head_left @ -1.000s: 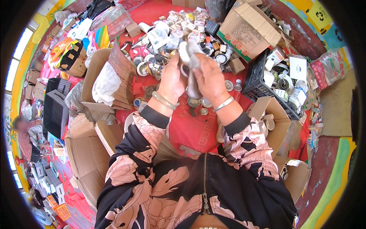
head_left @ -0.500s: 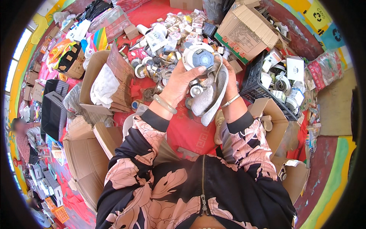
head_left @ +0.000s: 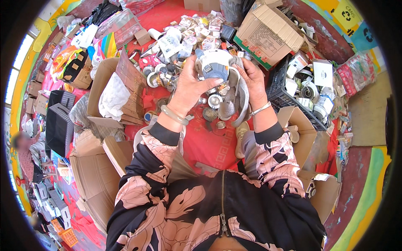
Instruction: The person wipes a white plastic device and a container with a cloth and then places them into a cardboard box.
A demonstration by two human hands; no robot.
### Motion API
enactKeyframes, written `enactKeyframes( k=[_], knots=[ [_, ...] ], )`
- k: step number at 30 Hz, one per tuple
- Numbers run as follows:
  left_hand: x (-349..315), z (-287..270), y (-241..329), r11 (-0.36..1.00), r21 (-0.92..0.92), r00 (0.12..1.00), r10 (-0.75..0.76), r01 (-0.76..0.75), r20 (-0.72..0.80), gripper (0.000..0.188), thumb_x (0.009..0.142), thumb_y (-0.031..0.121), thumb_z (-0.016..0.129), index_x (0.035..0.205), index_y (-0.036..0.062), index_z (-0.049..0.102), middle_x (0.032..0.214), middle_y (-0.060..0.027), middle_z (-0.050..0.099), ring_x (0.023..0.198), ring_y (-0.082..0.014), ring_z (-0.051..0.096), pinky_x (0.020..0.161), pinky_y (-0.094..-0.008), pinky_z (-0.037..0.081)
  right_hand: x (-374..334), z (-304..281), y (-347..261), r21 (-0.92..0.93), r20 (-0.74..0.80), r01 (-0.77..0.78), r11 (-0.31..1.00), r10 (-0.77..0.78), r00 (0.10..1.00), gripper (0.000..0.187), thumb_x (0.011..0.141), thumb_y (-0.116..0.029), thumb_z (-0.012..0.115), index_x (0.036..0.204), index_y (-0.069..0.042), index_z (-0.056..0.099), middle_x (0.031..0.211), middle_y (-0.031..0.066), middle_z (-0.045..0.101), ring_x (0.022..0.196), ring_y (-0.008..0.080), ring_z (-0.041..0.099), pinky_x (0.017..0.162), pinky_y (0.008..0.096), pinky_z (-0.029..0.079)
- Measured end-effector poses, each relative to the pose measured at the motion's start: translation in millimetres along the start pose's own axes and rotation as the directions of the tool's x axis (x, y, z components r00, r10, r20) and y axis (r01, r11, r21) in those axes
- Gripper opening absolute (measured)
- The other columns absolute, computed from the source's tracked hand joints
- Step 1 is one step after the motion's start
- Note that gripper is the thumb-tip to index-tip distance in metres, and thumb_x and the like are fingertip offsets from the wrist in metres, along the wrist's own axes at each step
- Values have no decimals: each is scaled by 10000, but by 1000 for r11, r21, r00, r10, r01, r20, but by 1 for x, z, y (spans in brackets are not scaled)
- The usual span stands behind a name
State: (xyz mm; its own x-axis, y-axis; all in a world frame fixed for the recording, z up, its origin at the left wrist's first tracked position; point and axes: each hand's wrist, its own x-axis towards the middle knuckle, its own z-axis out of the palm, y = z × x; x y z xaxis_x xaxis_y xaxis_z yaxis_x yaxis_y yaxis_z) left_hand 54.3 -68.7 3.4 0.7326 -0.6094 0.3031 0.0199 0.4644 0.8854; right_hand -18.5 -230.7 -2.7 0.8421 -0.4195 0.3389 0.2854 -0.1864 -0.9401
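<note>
Two bare hands hold up a rounded white-and-grey fitting [head_left: 215, 62] in front of the wearer, above the red floor covering [head_left: 201, 140]. The left hand [head_left: 187, 88] has its fingers clamped on it, the thumb pressed along the lower grey edge. On the other side, the right hand [head_left: 253, 80] has its fingers closed around a grey cloth [head_left: 241, 90] beside the fitting; I can't tell whether they also touch the casing. I'd judge that casing light, stiff and a little slippery, perhaps brittle at the rim, so the solid grey edge looks a surer hold than the smooth white shell. The cloth hangs limp and soft.

Over to the right, a black plastic crate [head_left: 276, 92] is heaped with white cartons [head_left: 322, 72] and round pieces [head_left: 309, 91]. Below it, an open cardboard box [head_left: 309, 140] holds pale, rounded pieces [head_left: 294, 133]. Across on the left, another opened box [head_left: 95, 90] has a crumpled white bundle [head_left: 114, 97] in it.
</note>
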Motion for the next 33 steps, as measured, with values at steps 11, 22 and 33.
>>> enactKeyframes(
  k=[11,22,33],
  knots=[
    [1,-11,-4,984,179,997,26,-13,-71,643,641,9,757,1176,22,398,1060,-77,546,962,-158,540,839,-320,460,17,-40,-22,-26,-190,127,992,-130,973,228,849,-105,605,1056,-10,605,967,38,622,860,76,541,773,216,440],
    [-8,-2,-9,813,583,994,63,-2,-84,642,536,163,820,1063,23,479,870,-100,591,804,-167,581,709,-308,478,0,4,-31,-452,265,567,689,-503,823,273,656,-4,678,919,-75,663,865,77,598,817,268,554,726,328,456],
    [-6,-13,4,980,197,995,14,6,-100,671,656,-35,727,1207,6,348,1091,-104,517,981,-180,560,822,-305,484,11,-51,-18,-665,177,263,699,-195,965,99,729,-23,578,811,-14,633,789,94,596,782,252,579,697,307,461]
  ],
)
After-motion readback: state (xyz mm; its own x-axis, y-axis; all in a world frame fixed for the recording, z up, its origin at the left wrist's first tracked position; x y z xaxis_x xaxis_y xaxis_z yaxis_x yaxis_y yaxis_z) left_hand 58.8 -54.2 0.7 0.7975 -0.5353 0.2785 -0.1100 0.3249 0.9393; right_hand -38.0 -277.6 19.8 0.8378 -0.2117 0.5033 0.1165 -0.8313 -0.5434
